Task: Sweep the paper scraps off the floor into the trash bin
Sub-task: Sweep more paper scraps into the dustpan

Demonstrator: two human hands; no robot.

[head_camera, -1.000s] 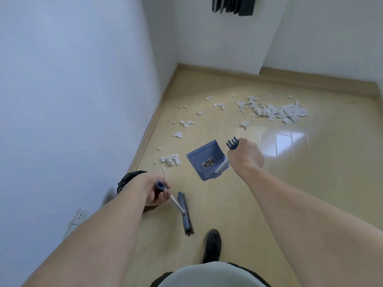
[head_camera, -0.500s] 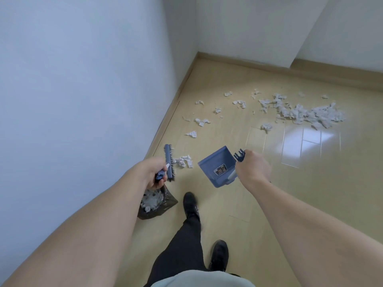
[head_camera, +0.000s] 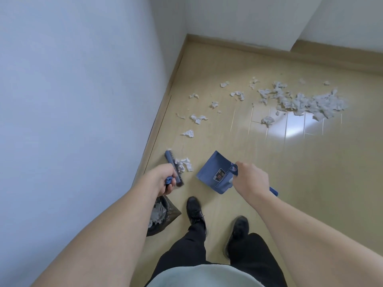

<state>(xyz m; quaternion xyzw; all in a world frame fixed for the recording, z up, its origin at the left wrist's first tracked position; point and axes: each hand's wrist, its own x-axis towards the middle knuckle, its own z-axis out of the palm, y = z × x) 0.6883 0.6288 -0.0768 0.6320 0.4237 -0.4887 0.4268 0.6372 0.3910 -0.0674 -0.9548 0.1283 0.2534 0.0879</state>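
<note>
My left hand grips the handle of a blue hand broom, whose head lies by the wall against a small clump of white paper scraps. My right hand holds the handle of a blue dustpan, its mouth facing that clump from the right. A black-lined trash bin with white scraps inside stands by the wall, partly hidden under my left forearm. Loose scraps dot the floor ahead, and a larger pile of scraps lies further right.
A white wall runs along the left with a wooden skirting. My two black shoes stand just behind the dustpan. A bright window reflection glares on the wooden floor to the right.
I have stepped forward, so both feet now show. The broom head dropped to the floor beside the nearest scraps, and the dustpan came lower and closer to them.
</note>
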